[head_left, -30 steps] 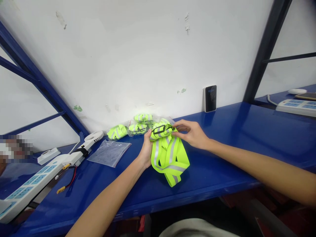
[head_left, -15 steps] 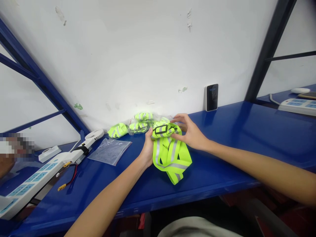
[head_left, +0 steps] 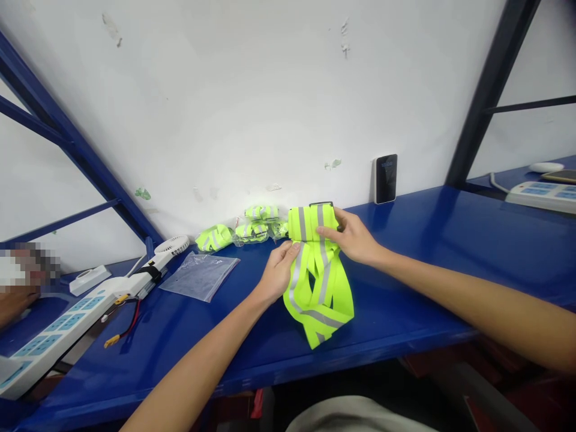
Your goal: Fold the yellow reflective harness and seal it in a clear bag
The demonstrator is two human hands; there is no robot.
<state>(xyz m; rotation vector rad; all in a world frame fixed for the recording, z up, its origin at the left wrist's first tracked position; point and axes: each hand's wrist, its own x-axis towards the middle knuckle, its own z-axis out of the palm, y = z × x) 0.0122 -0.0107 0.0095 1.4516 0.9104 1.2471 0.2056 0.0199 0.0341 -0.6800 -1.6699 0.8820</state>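
The power strip (head_left: pixel 67 324) is lying far left on the blue surface (head_left: pixel 450 240), the fan (head_left: pixel 173 245) is resting by its far end, and the clear bag (head_left: pixel 200 276) is lying flat beside them, with the packs (head_left: pixel 256 231) sitting by the wall. Next, the left hand (head_left: pixel 279 273) is pinching the left edge of the green strap (head_left: pixel 323 264), its grip closing just below the rolled part. The strap is sitting between the two hands: the roll (head_left: pixel 310 223) is lying crosswise at the top, the loops (head_left: pixel 341 294) are trailing toward the person; whether they are touching the surface I can't tell. The right hand (head_left: pixel 355 239) is holding the roll's right end, thumb pressing in front, fingers mostly hiding behind. So the right grip is sitting higher, nearer the black buckle (head_left: pixel 320 204); the left is staying lower, nearer the loops.
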